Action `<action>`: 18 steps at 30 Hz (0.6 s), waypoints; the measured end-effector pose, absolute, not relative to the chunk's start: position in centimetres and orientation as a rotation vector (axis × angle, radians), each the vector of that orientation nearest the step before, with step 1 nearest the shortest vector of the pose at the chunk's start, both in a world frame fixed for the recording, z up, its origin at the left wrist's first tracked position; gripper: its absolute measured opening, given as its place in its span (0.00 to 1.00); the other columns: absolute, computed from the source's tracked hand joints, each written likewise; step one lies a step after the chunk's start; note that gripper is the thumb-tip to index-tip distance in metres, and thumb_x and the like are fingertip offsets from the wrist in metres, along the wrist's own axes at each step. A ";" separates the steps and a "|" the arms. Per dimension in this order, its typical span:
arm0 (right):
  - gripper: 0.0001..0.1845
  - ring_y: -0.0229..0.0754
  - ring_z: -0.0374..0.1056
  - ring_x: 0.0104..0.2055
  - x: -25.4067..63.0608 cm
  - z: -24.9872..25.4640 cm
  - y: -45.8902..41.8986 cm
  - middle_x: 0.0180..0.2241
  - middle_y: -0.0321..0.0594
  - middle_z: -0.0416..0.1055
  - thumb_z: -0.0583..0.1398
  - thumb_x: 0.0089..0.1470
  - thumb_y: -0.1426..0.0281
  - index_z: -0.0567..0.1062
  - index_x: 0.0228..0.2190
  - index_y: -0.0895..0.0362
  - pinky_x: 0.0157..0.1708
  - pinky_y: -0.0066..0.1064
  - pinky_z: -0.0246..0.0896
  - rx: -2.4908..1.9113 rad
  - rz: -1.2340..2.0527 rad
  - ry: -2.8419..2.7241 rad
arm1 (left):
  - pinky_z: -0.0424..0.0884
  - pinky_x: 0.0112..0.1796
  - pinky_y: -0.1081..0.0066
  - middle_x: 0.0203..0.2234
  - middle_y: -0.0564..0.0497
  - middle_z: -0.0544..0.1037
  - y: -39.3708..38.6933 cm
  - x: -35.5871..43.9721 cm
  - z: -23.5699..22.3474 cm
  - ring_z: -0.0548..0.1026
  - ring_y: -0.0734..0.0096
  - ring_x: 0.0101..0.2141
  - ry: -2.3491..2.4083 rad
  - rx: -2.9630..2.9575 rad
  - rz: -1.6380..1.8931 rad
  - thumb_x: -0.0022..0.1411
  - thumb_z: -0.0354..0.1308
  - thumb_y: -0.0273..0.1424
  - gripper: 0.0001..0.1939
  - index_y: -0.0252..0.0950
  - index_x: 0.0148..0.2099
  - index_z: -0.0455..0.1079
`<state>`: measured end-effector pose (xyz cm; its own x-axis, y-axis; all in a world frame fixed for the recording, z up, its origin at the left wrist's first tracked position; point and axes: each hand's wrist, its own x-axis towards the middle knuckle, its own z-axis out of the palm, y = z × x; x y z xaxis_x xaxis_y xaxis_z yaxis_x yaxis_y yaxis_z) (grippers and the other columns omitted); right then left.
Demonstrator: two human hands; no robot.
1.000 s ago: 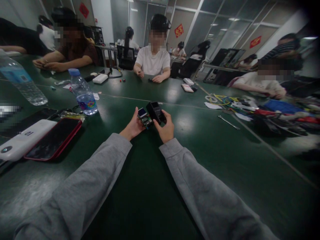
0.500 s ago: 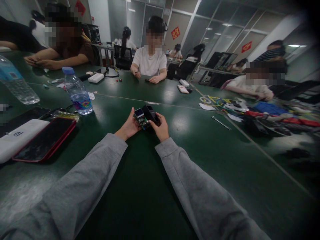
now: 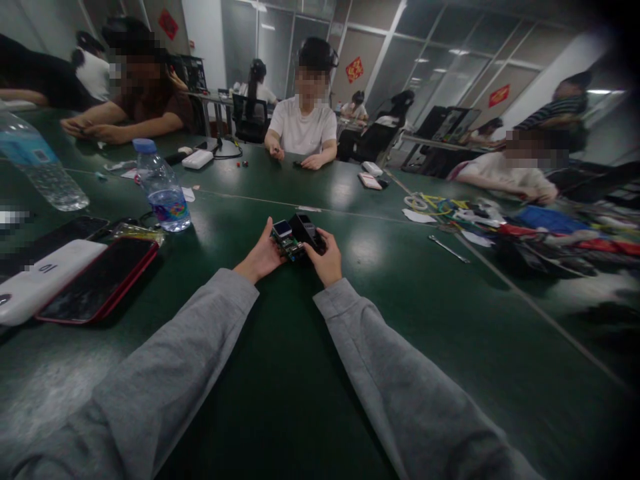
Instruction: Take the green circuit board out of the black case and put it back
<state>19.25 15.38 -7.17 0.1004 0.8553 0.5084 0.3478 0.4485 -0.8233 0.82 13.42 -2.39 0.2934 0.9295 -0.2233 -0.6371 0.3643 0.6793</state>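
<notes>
My left hand [image 3: 262, 255] holds a green circuit board [image 3: 289, 247] with a small screen on its upper end, thumb along its left side. In my right hand [image 3: 327, 259] is a black plastic case [image 3: 306, 230], gripped between thumb and fingers. The board and the case are side by side above the green table [image 3: 360, 320], close together or touching; I cannot tell which. Part of the case lies behind the board and my right thumb. Both of my forearms wear grey sleeves.
To the left stand a blue-capped bottle [image 3: 167, 193] and a larger water bottle [image 3: 43, 163]. Near them lie a red-edged phone [image 3: 100, 277] and a white power bank [image 3: 55, 277]. A wrench [image 3: 449, 249] and piled cables [image 3: 445, 205] are on the right. Several people sit around.
The whole view has shifted slightly, so everything appears a little further right and lower. Both hands keep hold of the board and the case, in nearly the same pose.
</notes>
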 end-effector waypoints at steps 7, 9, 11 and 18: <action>0.34 0.51 0.76 0.50 18.9 -5.8 14.5 0.51 0.51 0.76 0.66 0.52 0.53 0.70 0.55 0.57 0.53 0.51 0.72 -1.167 0.394 -1.357 | 0.72 0.41 0.63 0.34 0.41 0.81 13.0 0.9 -1.7 0.79 0.62 0.37 0.662 0.462 1.110 0.65 0.51 0.59 0.31 0.35 0.39 0.75; 0.35 0.51 0.75 0.51 18.5 -4.9 13.6 0.54 0.52 0.73 0.64 0.55 0.53 0.67 0.58 0.57 0.52 0.49 0.73 -1.129 0.299 -1.328 | 0.72 0.42 0.63 0.35 0.41 0.81 13.0 0.9 -1.6 0.79 0.61 0.39 0.656 0.460 1.110 0.64 0.51 0.60 0.31 0.35 0.40 0.75; 0.33 0.51 0.74 0.53 18.0 -4.0 12.7 0.54 0.51 0.73 0.64 0.56 0.54 0.68 0.58 0.55 0.53 0.49 0.73 -1.080 0.255 -1.425 | 0.72 0.43 0.63 0.33 0.42 0.81 13.0 0.8 -1.6 0.79 0.61 0.39 0.659 0.449 1.106 0.63 0.52 0.61 0.32 0.35 0.39 0.75; 0.29 0.52 0.72 0.57 16.9 -3.3 11.1 0.56 0.50 0.73 0.63 0.58 0.59 0.68 0.58 0.54 0.57 0.49 0.71 -0.946 0.197 -1.754 | 0.71 0.37 0.65 0.24 0.46 0.78 13.3 0.7 -2.2 0.76 0.67 0.29 0.688 0.391 1.130 0.61 0.55 0.60 0.30 0.36 0.32 0.73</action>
<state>16.87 11.12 -3.31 -0.1019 0.6760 0.7298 0.4976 0.6699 -0.5511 0.70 13.26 -2.17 0.2549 0.9188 -0.3015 -0.6897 0.3913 0.6092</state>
